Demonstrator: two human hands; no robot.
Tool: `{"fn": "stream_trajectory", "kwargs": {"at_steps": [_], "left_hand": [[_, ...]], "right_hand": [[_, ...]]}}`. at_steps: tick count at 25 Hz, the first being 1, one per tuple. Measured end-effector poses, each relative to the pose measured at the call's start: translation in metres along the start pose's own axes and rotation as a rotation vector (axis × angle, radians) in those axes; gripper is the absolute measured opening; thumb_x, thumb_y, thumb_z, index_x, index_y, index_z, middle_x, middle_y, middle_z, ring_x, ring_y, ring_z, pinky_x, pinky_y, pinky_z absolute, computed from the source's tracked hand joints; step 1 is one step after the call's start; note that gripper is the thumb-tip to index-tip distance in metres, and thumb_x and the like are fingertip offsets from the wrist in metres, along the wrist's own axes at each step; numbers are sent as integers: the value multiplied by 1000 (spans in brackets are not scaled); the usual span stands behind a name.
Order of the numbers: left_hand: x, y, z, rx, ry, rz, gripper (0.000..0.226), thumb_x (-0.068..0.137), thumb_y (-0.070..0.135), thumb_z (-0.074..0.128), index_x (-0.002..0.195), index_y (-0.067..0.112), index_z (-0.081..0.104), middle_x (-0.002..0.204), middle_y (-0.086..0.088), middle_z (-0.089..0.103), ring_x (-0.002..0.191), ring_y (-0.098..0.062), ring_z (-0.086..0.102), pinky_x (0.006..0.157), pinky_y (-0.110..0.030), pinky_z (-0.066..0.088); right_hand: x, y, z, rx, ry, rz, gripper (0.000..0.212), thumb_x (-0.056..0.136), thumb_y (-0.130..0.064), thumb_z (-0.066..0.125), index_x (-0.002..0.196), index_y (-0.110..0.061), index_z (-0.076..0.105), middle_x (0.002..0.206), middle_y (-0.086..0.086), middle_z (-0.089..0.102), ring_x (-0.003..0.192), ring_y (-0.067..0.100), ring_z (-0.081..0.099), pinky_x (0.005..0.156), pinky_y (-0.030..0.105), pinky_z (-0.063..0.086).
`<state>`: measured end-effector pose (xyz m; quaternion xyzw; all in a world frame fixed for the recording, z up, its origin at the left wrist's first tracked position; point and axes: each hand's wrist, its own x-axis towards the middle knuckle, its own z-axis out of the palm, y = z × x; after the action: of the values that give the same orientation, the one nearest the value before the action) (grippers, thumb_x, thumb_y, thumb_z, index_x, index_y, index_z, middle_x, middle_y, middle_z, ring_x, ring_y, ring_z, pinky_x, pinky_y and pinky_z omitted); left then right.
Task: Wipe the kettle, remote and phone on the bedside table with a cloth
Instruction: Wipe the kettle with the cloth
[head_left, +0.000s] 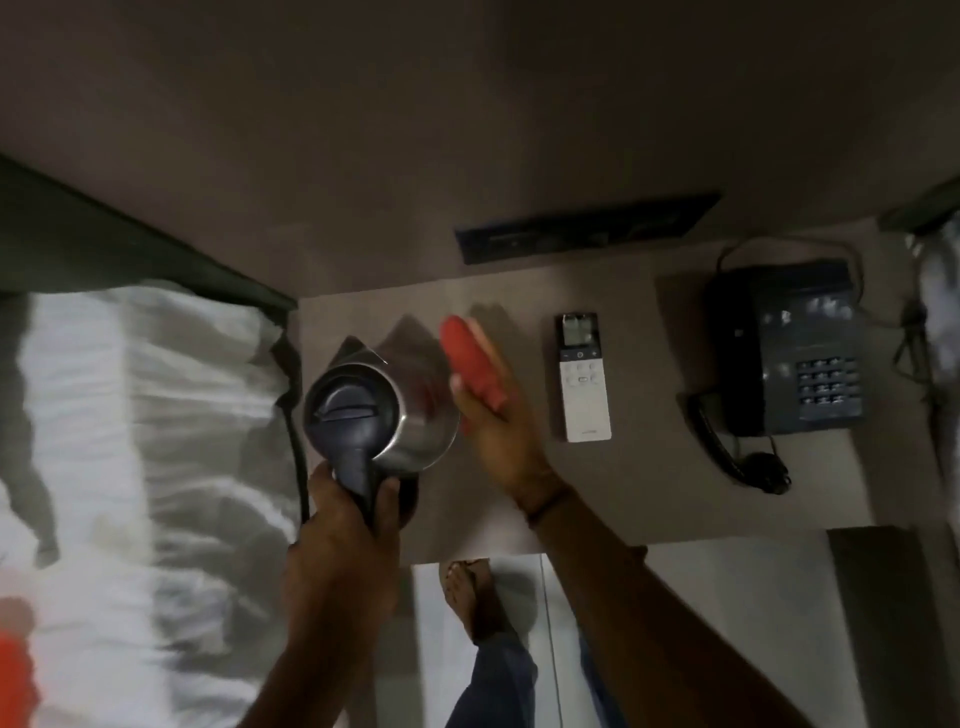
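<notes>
Now 2 hands are at work over the desk (639, 499): left hand (345, 512) is wrapped tight round the dark handle of 1 steel kettle (384, 415), held tilted at the desk's left end w/ lid on, & right hand (493, 415) is closed round 1 red cloth (470, 358), just beside the kettle's right flank, blurred so can't tell if touching. On the desk right of the cloth lie 1 white remote (583, 379) w/ screen end toward the wall, then 1 dark corded phone (789, 353) nearer the right end, handset lying off to its left; 1 bed (130, 467) w/ white sheets sits left of the desk, 1 bare foot (475, 597) shows on the floor below.
</notes>
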<state>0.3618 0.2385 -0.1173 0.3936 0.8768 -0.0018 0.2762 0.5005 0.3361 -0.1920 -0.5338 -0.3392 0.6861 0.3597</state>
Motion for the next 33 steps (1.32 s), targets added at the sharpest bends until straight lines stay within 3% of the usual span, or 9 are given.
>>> {"fn": "stream_trajectory", "kwargs": {"at_steps": [3,7,10,15,18,22,25,29,33], "left_hand": [[2,-1,1,61,-6,-18,40,94,52,58,108,19,42,96,-26,72,90,-51,70,69,-44,42],[0,12,0,49,29,-71,49,91,41,70,119,6,48,95,-34,71,93,-53,70,73,-48,47],[0,18,-1,48,23,-94,50,88,39,74,119,9,49,90,-32,72,91,-52,71,77,-49,51],[6,16,-1,106,-25,-104,53,89,46,68,122,11,46,91,-26,74,93,-48,72,84,-51,55],[5,17,-1,98,16,-110,54,87,45,72,122,10,51,86,-27,72,88,-50,72,77,-49,52],[7,18,0,72,29,-108,58,84,54,68,122,14,51,67,-12,60,78,-44,72,68,-42,46],[4,16,-2,70,18,-49,59,82,58,58,122,17,47,77,-17,69,81,-45,71,74,-48,55],[4,15,-5,40,21,-14,49,87,51,60,120,18,46,79,-15,67,81,-46,69,75,-48,53],[2,17,-7,17,15,-6,46,90,48,65,118,16,47,70,-6,54,78,-42,67,74,-46,51]], "right_hand": [[24,21,34,-50,-43,-114,66,98,-28,57,159,-10,39,166,10,39,155,26,37,127,56,32],[-27,63,60,-141,142,-238,67,101,-52,47,163,-30,31,175,-7,19,164,16,6,128,36,14],[-45,63,73,-128,173,-277,71,100,-71,32,163,-40,25,176,-9,15,165,20,2,128,40,13],[74,7,42,-107,-215,-234,42,101,-28,57,138,-11,65,149,10,63,141,23,55,122,54,41],[51,29,47,52,-125,-198,41,101,-17,54,141,-8,62,152,14,59,146,28,49,124,58,35],[-49,66,82,51,170,-226,65,100,-59,46,160,-38,33,175,-11,18,164,17,6,125,48,17],[10,49,59,141,-1,-192,48,97,-46,56,145,-47,52,165,0,43,157,25,32,126,56,30],[98,25,21,112,-260,21,37,100,-17,54,129,0,70,145,18,65,139,27,58,123,41,41],[38,68,50,468,100,-21,42,96,-31,60,137,-22,67,155,18,54,145,34,50,125,59,35]]}}
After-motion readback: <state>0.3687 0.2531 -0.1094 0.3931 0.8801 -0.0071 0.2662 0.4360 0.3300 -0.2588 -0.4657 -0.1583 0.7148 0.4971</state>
